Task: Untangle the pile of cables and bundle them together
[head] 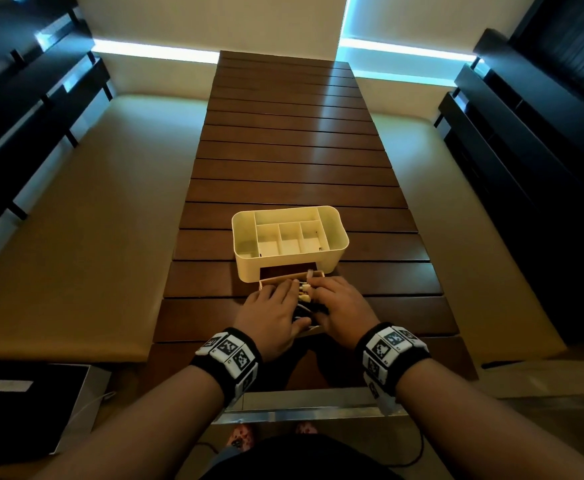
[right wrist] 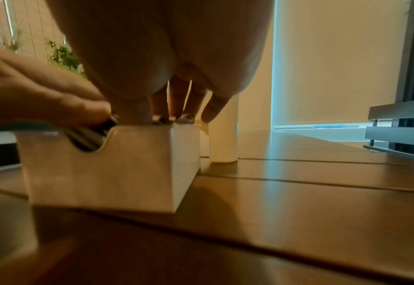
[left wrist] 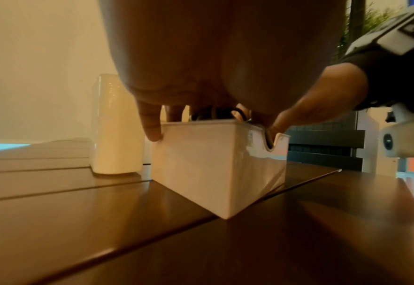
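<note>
A: Where are the cables?
B: Tangle of dark and pale cables with cream plugs [head: 305,295] sits inside the small white open-top plastic drawer [left wrist: 201,160], pulled out in front of the cream plastic organiser box with dividers [head: 332,233]. All on the brown slatted wooden table [head: 294,161].

A: Left hand?
B: Left hand [head: 272,317] lies over the left half of the drawer, palm down. From the left wrist view, one finger [left wrist: 151,125] runs down the outside of the drawer's left wall, the others dip inside among the cables. Whether they actually pinch a cable, can't tell.

A: Right?
B: Right hand [head: 343,310] lies over the right half, fingers [right wrist: 176,100] pointing down into the drawer onto the plug ends. Grasp not visible either, can't tell.

A: Anything out of the drawer?
B: A dark cable shows through the notch [right wrist: 89,142] in the drawer's near wall. A pale plug [head: 310,273] sticks up at the far edge, next to the right fingertips.

A: Wrists?
B: Black bands with white marker tiles [head: 230,355] on both.
</note>
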Motion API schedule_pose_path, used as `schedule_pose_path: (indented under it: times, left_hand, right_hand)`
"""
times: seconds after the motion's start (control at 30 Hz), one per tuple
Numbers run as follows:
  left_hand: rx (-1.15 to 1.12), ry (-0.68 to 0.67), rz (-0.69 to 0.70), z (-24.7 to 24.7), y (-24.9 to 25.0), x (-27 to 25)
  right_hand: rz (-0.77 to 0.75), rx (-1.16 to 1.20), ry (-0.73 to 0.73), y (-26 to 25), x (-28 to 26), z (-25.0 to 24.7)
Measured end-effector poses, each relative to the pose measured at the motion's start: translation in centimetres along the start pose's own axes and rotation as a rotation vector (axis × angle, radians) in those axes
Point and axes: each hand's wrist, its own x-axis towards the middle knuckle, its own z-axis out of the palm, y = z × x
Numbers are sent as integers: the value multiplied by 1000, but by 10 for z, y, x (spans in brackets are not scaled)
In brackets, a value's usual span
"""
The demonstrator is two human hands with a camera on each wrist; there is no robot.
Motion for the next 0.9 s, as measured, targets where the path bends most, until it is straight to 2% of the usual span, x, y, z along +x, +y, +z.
schedule_pose_path:
  times: [0.13,0.3,0.47,0.6,0.73,0.9]
  left_hand:
    - [22,-22,-16,-5,3,3]
    - [18,8,-29,-7,5,1]
    - [41,-1,-84,-6,10,1]
    - [72,1,-108,-7,13,1]
    - [68,-63,-112,-16,16,-1]
    - [112,40,68,-7,7,-21]
  right_hand:
    - [88,-27,-256,-3,12,-28]
    - [56,-179,-346,-5,24,-33]
    - [87,-233,-222,-9,7,-14]
    - [130,-275,-310,-14,12,-10]
    - [148,-304,-383,-13,15,-12]
    - [194,-268,-370,-15,16,-7]
